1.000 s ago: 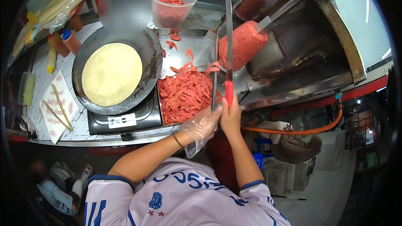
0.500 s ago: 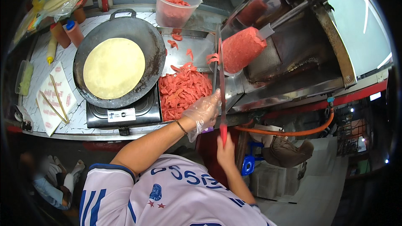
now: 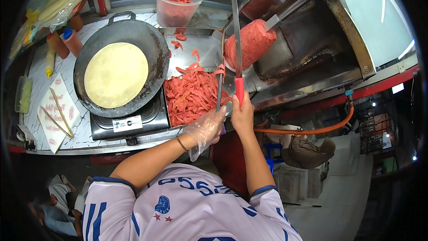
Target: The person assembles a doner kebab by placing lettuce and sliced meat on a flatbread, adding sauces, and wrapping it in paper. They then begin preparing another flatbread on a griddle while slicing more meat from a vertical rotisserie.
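Note:
My right hand (image 3: pixel 243 115) is closed around the red handle of a long knife (image 3: pixel 237 49). Its blade points away from me and crosses in front of a reddish cone of stacked meat (image 3: pixel 255 40) on a metal spit. In a clear plastic glove, my left hand (image 3: pixel 206 127) grips a long, thin, dark metal tool (image 3: pixel 220 91) that looks like tongs. A strip of meat (image 3: pixel 219 69) hangs on that tool. Just beyond the left hand, a heap of shaved meat strips (image 3: pixel 191 96) lies in the metal tray (image 3: pixel 200 44).
Left of the tray, a black pan (image 3: pixel 156 53) holding a pale round flatbread (image 3: pixel 117 75) sits on a gas stove (image 3: pixel 100 127). A plastic tub (image 3: pixel 176 15) of meat stands behind. Sauce bottles (image 3: pixel 72 42) and wooden tongs (image 3: pixel 60 111) are farther left. An orange hose (image 3: pixel 303 131) runs at right.
My right hand has pushed the knife away from me, so its handle is now beside the meat's lower end. The left hand keeps its grip near the tray; the whole view has shifted slightly.

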`<state>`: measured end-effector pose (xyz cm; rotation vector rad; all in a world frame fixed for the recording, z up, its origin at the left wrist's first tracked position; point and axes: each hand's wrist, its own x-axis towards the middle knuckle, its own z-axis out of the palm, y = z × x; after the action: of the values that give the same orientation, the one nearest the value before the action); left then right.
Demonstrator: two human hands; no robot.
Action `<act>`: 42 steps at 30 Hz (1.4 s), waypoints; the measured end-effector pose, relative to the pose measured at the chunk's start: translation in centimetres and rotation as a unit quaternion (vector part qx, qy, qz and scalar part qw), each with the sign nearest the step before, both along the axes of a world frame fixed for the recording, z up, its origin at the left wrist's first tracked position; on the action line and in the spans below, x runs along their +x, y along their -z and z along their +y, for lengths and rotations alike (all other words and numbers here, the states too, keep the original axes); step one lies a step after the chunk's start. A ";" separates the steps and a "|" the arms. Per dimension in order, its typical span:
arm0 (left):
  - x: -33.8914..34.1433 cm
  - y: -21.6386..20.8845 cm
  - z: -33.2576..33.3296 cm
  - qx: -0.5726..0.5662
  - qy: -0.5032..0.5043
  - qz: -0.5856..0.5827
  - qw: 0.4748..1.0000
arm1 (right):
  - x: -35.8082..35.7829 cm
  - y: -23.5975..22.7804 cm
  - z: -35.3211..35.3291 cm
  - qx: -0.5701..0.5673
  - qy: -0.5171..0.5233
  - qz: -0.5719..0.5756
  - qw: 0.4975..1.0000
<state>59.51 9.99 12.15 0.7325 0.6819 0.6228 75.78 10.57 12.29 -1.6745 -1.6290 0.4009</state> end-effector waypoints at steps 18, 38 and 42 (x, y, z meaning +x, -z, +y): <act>-0.6 -0.5 4.0 -0.142 0.041 -0.265 0.953 | 6.7 -0.2 -16.6 -0.348 0.062 0.015 0.935; 0.5 0.5 2.6 0.117 -0.013 0.085 0.989 | 2.1 1.8 -7.7 -0.162 0.042 0.034 0.985; 0.6 0.1 3.0 0.109 -0.011 0.103 0.989 | 3.8 3.0 -6.9 -0.155 0.020 -0.015 0.988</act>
<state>60.15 13.03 12.08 1.0037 0.8204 0.6545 79.59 3.67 9.26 -1.9458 -1.6150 0.6399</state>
